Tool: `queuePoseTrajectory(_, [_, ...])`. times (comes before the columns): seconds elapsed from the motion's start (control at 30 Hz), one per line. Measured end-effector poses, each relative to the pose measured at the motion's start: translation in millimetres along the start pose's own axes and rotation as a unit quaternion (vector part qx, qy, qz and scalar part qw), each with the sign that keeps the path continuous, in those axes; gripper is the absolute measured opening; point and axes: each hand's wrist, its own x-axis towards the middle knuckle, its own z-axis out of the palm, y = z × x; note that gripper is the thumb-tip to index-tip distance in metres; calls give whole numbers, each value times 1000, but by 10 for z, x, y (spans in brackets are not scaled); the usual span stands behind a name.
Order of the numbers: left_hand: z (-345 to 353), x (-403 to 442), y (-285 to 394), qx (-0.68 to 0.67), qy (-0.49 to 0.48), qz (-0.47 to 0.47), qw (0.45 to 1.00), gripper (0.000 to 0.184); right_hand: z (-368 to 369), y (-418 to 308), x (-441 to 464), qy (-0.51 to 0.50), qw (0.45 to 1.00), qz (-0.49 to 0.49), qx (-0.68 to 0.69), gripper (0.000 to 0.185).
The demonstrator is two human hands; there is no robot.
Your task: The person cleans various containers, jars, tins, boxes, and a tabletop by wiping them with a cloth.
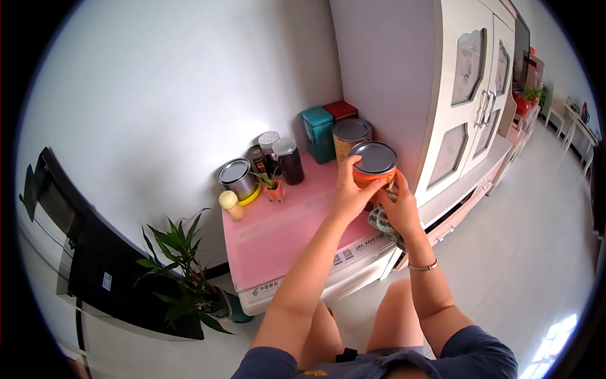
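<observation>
Over the right end of the pink-topped table (284,243), close by the tall white cabinet (398,76): one orange cylindrical tin with a grey metal lid (374,163), held up between both hands. Left hand (355,189): curled round the tin's left side, fingers spread to its width. Right hand (399,205): fingers bent, bunching a green-and-white patterned cloth (381,221) at the tin's lower right. Tin's base is hidden by hands and cloth; cannot tell whether it clears the table.

Failure modes, judged:
1. Slip. Loose cloth under the right fingers may reduce friction, leaving most of the load to the left hand.
2. Knock. Tan cylindrical tin with a grey lid (351,131) stands just behind; a backward swing could push it into the teal box-shaped tin (318,132).
3. Drop. Table's front edge is near; a lost grip could send the orange tin to the pale glossy floor (499,246).
4. Snag. Cloth's hanging end could catch on that edge.
</observation>
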Motion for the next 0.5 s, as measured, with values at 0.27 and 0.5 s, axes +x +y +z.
queuePoseTrajectory(0.27, [133, 167, -92, 31, -16, -8, 999, 61, 166, 22, -124, 63, 976, 2, 211, 49])
queuePoseTrajectory(0.5, [-29, 133, -170, -6, -54, 26, 998, 70, -2, -316, -296, -30, 833, 160, 528, 11])
